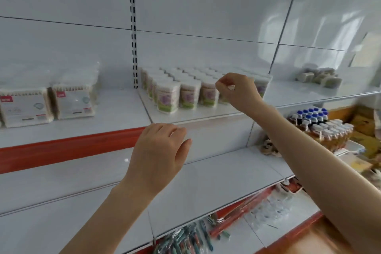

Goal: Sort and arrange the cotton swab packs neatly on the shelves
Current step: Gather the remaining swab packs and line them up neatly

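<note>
1. Swab tubs [186,93] standing on shelf [206,112] at 12 o'clock.
2. My left hand [158,150] is hovering relaxed, empty; my right hand [239,90] is curling its fingers [223,83] at the front tubs, grip unclear.
3. I'm judging tubs light, stiff, slick; best gripping the sides.

This is a shop. Long white shelves [206,181] with a red strip [68,148] on the front edge hold many of the same thing in rows: small tubs of cotton swabs [186,93], flat swab packs [72,101] and bottles with blue caps [311,114]. A pole with slots [133,27] runs up the white back wall [206,6].
</note>
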A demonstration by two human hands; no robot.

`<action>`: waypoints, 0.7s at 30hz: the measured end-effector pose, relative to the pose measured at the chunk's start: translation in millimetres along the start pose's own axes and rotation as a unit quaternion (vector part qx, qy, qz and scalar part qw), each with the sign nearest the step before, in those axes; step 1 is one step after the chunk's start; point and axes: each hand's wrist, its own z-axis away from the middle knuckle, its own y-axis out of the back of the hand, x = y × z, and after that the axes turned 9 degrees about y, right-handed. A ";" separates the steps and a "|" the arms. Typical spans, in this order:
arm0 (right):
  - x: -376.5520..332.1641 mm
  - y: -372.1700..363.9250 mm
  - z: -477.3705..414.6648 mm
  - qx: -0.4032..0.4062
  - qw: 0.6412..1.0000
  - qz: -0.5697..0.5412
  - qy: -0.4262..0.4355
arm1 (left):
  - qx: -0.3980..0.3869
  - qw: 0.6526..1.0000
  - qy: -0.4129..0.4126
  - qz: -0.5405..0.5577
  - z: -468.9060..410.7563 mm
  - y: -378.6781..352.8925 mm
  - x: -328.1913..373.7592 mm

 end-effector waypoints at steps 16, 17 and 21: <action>327.9 242.1 122.4 0.016 0.967 0.150 -0.203 | -0.109 0.973 -0.100 0.180 -87.8 -236.2 296.9; 343.2 250.9 125.6 0.020 0.965 0.153 -0.213 | -0.114 0.970 -0.108 0.184 -93.4 -251.2 311.1; 410.6 280.3 128.1 0.038 0.960 0.158 -0.229 | -0.136 0.962 -0.125 0.200 -121.8 -320.1 364.8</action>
